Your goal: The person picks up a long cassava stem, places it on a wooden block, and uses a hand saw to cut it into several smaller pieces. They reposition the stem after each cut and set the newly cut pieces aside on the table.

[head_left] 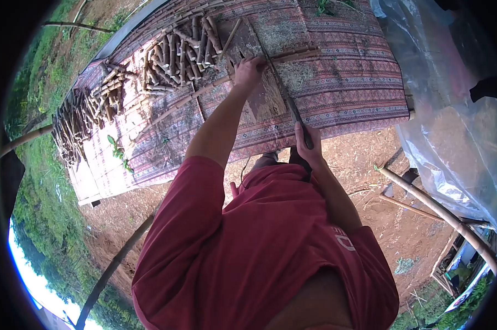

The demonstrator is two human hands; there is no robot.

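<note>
My left hand (249, 72) is closed on a long brown stem (204, 89), pressing it down on a worn wooden board (267, 99). The stem runs left from the hand across the patterned cloth, and its other end sticks out to the right. In my right hand (309, 144) is the dark handle of a long saw (282, 88). The saw's blade points away from me and crosses over the stem just right of my left hand. Where the teeth meet the stem is too small to make out. Pale sawdust (298, 77) lies right of the blade.
Several short cut stem pieces (174, 58) are heaped on the cloth-covered table (347, 93) at the left, with more bundled at its far left end. Green leaves (118, 153) lie near the front edge. Plastic sheeting (441, 148) hangs at right, above a leaning pole (441, 212).
</note>
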